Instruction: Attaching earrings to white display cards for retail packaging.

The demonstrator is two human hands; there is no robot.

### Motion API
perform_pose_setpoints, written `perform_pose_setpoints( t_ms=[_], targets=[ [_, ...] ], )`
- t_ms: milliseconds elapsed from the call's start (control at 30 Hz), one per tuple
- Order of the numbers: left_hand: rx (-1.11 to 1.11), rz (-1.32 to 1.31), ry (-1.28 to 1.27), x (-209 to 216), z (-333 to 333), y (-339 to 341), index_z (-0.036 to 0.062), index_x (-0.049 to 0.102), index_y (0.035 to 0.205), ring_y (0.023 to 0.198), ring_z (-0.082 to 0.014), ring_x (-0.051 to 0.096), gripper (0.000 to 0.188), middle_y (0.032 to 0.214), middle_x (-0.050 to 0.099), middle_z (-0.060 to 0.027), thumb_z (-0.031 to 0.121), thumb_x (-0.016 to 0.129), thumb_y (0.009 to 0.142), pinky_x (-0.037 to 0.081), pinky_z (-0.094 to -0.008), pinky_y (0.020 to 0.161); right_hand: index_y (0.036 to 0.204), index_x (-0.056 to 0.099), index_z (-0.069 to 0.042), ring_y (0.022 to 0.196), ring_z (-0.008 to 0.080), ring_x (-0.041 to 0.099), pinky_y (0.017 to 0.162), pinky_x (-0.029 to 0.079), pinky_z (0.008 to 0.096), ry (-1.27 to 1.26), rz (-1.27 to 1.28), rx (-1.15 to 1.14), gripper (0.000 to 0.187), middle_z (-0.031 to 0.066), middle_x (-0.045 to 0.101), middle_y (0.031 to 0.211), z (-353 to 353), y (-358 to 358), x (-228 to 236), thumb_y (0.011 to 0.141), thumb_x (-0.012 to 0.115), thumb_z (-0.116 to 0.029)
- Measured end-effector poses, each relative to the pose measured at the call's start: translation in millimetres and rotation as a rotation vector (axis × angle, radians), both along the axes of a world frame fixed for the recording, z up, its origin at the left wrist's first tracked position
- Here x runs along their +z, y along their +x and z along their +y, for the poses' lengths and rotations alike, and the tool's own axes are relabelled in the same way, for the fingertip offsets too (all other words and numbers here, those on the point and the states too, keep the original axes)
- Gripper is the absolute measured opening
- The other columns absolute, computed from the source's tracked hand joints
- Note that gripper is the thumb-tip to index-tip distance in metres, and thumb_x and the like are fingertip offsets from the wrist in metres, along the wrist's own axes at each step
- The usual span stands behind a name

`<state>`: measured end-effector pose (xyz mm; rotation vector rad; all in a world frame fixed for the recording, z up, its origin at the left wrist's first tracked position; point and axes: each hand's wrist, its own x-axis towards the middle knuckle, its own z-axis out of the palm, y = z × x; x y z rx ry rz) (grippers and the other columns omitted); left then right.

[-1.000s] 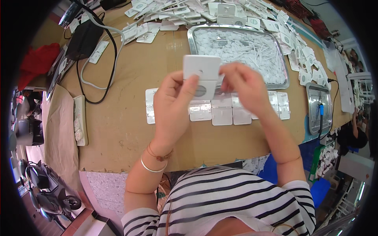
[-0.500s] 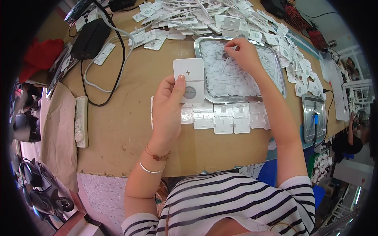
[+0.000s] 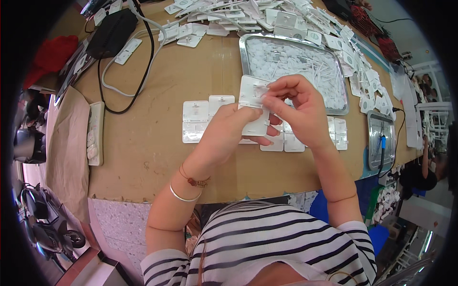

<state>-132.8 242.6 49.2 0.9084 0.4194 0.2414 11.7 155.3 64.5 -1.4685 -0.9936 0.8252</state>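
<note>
My left hand (image 3: 228,129) grips a white two-part plastic panel (image 3: 252,86), thumb on its face, with the ribbed inner side turned up. Against the panel's upper half, my right hand (image 3: 303,109) has thumb and forefinger pinched together. Whatever sits between those fingertips is too small to make out. Just beyond the hands lies a metal tray (image 3: 344,76) full of small white plastic pieces (image 3: 286,59). A row of similar white panels (image 3: 195,112) lies on the table, partly hidden under both hands.
A large heap of white panels (image 3: 286,21) covers the far side and runs down the right. A black box (image 3: 112,33) with looping cables and a white power strip (image 3: 96,133) are at left. A smaller metal tray (image 3: 374,159) holds a blue-tipped tool (image 3: 383,143) at right.
My right hand has come back from the tray to the panel. My left hand has moved right and turned the panel from its printed face to its inner side.
</note>
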Motion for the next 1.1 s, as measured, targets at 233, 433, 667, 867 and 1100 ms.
perform_pose_setpoints(
  t_ms=[233, 433, 667, 867, 1100],
  targets=[
    [-0.030, 0.030, 0.070, -3.6, 0.7, -0.6, -0.0083, 0.055, 0.107, 0.082, -0.0189, 0.063, 0.033, 0.094, 0.062, -0.0125, 0.016, 0.043, 0.088, 0.055, -0.0299, 0.063, 0.096, 0.050, -0.001, 0.074, 0.0084, 0.055, 0.049, 0.046, 0.0209, 0.049, 0.010, -0.116, 0.026, 0.0071, 0.059, 0.086, 4.2, -13.9, -4.8, 0.076, 0.067, 0.002],
    [-0.021, 0.040, 0.157, -5.0, -1.3, -4.0, -0.0085, 0.056, 0.105, 0.080, -0.0180, 0.063, 0.033, 0.094, 0.063, -0.0130, 0.015, 0.042, 0.087, 0.055, -0.0294, 0.060, 0.104, 0.049, 0.000, 0.077, 0.0097, 0.056, 0.059, 0.048, 0.0223, 0.013, -0.099, -0.199, 0.034, 0.0068, 0.060, 0.088, 6.7, -17.3, -6.9, 0.076, 0.068, -0.001],
    [-0.036, 0.146, 0.451, -12.2, -6.4, -3.8, -0.0076, 0.059, 0.098, 0.075, -0.0187, 0.064, 0.032, 0.084, 0.064, -0.0152, 0.016, 0.044, 0.084, 0.052, -0.0289, 0.057, 0.113, 0.051, 0.000, 0.085, 0.0096, 0.055, 0.072, 0.045, 0.0241, -0.099, 0.295, -0.095, 0.037, 0.0062, 0.060, 0.093, -4.9, -13.0, -10.0, 0.080, 0.066, -0.004],
    [-0.059, 0.102, 0.997, -9.5, -20.4, 3.0, -0.0024, 0.064, 0.090, 0.066, -0.0224, 0.062, 0.031, 0.074, 0.064, -0.0144, 0.026, 0.055, 0.083, 0.047, -0.0314, 0.060, 0.123, 0.050, -0.007, 0.076, 0.0061, 0.052, 0.068, 0.041, 0.0185, 0.079, 0.476, -0.258, 0.038, -0.0006, 0.058, 0.086, -43.4, -17.6, -22.3, 0.086, 0.060, -0.009],
    [0.130, 0.081, 1.042, -15.2, -21.5, 12.8, 0.0000, 0.066, 0.087, 0.060, -0.0123, 0.057, 0.020, 0.072, 0.064, -0.0075, 0.019, 0.063, 0.084, 0.043, -0.0240, 0.054, 0.122, 0.052, -0.006, 0.086, 0.0094, 0.054, 0.075, 0.044, 0.0236, -0.052, -0.374, -0.964, 0.032, 0.0015, 0.057, 0.096, -168.7, 140.8, -64.0, 0.091, 0.050, -0.013]
  ],
)
